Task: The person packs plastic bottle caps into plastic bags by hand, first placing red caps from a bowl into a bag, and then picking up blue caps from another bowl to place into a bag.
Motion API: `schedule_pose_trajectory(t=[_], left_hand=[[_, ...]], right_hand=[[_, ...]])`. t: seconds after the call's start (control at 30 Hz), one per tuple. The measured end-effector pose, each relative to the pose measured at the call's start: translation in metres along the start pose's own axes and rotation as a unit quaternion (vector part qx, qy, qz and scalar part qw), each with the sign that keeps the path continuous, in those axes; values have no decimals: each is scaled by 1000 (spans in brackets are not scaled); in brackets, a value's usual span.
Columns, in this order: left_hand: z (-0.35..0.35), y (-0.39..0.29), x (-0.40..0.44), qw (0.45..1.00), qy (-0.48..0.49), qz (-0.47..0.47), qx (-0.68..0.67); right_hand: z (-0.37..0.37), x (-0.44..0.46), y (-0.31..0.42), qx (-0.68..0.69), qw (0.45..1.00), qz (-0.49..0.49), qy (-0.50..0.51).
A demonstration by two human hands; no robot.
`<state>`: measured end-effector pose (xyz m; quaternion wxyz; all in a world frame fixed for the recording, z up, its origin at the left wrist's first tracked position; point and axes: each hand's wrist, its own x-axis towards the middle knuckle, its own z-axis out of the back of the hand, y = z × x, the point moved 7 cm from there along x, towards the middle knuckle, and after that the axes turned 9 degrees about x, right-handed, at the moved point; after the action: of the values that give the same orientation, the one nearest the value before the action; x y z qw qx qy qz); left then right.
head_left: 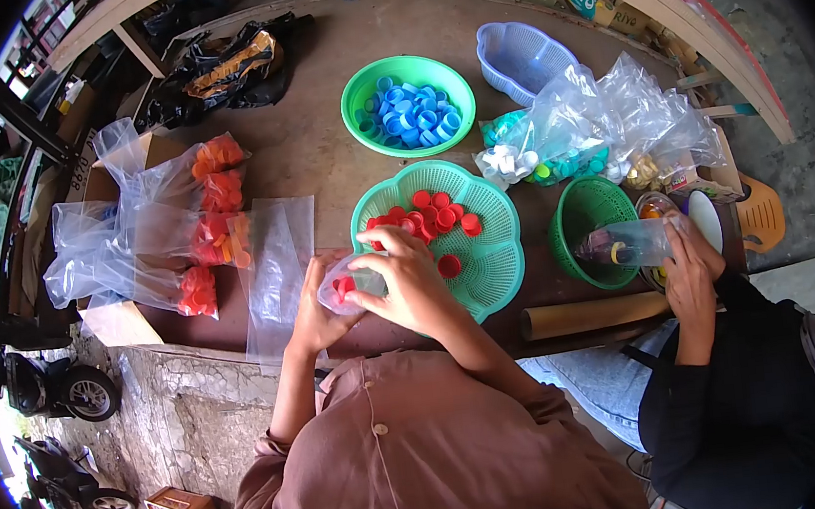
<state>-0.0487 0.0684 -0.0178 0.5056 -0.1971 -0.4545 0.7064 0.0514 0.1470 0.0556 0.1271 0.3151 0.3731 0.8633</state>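
A small clear plastic bag (339, 286) with a few red bottle caps in it is between my hands, in front of my chest. My left hand (313, 313) is closed around the bag's left side. My right hand (404, 279) curves its thumb and fingers about the bag's right side. Just beyond, a pale green flower-shaped plastic basket (498, 275) holds loose red bottle caps (435, 214), and my right forearm crosses its near edge. Flat empty plastic bags (277, 257) lie left of my left hand.
Filled bags of red and orange caps (222, 194) lie left. A green basin (355, 112) of blue caps and a purple basket (518, 57) stand behind. Bags of mixed caps (564, 146) lie right. Beside me, a co-worker's hands (692, 271) hold a plastic bag near a dark green basket (570, 209).
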Motion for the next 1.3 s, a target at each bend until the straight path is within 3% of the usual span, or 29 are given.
schedule_pose_trajectory(t=[0.1,0.17,0.2,0.27,0.3,0.37,0.5,0.57,0.63,0.77,0.83,0.9,1.07,1.2,1.27,1.3], left_hand=[[-2,7,-2,1000,0,11,-9],[-2,6,-2,1000,3,21,-21],[0,3,0,1000,-2,6,-6],[1,0,2,1000,-7,-11,10],[1,-1,2,1000,-10,-10,4],[0,-2,4,1000,-13,-9,-3],[1,-7,4,999,-21,-18,33],[0,-12,7,998,-20,-24,61],[0,-15,7,998,-20,-27,59],[-1,-18,8,998,-20,-25,61],[-1,-16,7,998,-20,-34,40],[0,-18,7,998,-23,-49,44],[2,-12,3,998,-25,-51,41],[0,-13,3,997,-18,-43,57],[-2,-9,2,998,-14,-36,54],[-3,-9,1,998,-14,-37,54]], right_hand=[[12,2,-9,117,993,-21,3],[38,1,-31,113,990,-18,-82],[44,-8,-59,108,984,-98,-102],[45,-34,-104,-121,975,-177,-61],[39,-49,-123,-202,940,-275,22],[22,-74,-151,-236,912,-324,90],[17,-79,-156,-208,931,-292,68],[35,-59,-136,12,979,-195,-57],[56,-30,-84,86,981,-113,-130],[51,10,-1,114,993,29,-26],[21,14,1,113,988,-61,82],[2,15,0,35,988,-77,129],[-17,11,8,71,983,-10,170],[-19,3,-1,96,973,-64,198],[-31,-13,2,41,943,-72,322],[-35,-19,4,41,944,-72,320]])
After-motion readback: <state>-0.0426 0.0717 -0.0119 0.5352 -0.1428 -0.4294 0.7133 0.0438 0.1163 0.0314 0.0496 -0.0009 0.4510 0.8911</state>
